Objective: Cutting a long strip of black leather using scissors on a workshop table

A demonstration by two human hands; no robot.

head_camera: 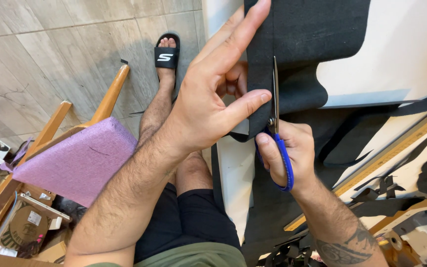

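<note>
Cutting now: the right hand is closed in the blue handles of the scissors, blades up into the black fabric at the table edge.
Left hand: thumb and forefinger pinching the fabric edge, just beside the blades.
Risk: I think the thumb can be nicked if the fabric slips.
Further away: wooden chair with purple cushion.

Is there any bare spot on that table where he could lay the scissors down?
The white tabletop right of the black fabric is bare. A narrower white strip lies below his left hand. Lower right is crowded: wooden ruler, black scraps.
</note>
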